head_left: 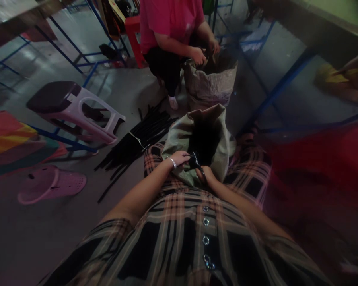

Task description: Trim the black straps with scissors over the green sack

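Observation:
An open woven sack point(179, 137) stands between my knees, with a dark mass inside it. Over its near rim, my right hand point(207, 174) is closed around the handles of dark scissors point(200, 169), whose blades point up and to the left. My left hand point(181, 158), with a silvery bracelet at the wrist, is closed in a pinch beside the blades. A small black piece point(192, 160) shows between the left fingertips and the scissors; its kind is too dark to make out.
A tied bundle of long black strips point(131, 143) lies on the floor at my left, near a stool point(74, 103) and a pink basket point(55, 184). Across from me a person in a pink shirt point(173, 24) works over another sack point(210, 85). Blue-framed tables flank both sides.

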Demonstrator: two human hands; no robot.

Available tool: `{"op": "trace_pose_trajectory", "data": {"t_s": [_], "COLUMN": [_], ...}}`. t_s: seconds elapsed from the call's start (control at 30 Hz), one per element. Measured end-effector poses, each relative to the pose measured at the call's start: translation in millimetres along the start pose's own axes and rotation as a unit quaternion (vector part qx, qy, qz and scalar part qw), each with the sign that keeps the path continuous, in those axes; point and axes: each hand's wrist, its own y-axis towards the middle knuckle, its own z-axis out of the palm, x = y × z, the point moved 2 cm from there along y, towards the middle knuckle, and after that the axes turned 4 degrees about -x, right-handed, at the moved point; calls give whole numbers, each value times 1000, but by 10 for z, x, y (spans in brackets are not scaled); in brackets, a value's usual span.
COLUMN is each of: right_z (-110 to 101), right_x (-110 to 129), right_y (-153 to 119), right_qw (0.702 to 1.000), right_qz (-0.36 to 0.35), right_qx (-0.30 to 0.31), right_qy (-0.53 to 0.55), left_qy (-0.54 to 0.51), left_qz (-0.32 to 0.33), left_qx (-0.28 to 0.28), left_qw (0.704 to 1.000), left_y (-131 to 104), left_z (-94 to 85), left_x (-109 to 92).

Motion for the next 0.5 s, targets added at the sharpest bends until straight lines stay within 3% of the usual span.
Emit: {"op": "trace_pose_trajectory", "data": {"t_s": [0.37,0.5], "right_z": [-57,-33], "right_x": [88,106], "right_y": [-10,21], "right_qw": [998,999], "right_qz": [-33,-21], "right_qx": [-49,0], "right_qy": [-32,-28], "left_qy": [-71,-83], "left_qz": [-21,-20], "left_qx": [-14,-38], "left_qw": [997,996], "left_y": [30,32], "left_z": [13,-1], "left_x": [90,60]}}
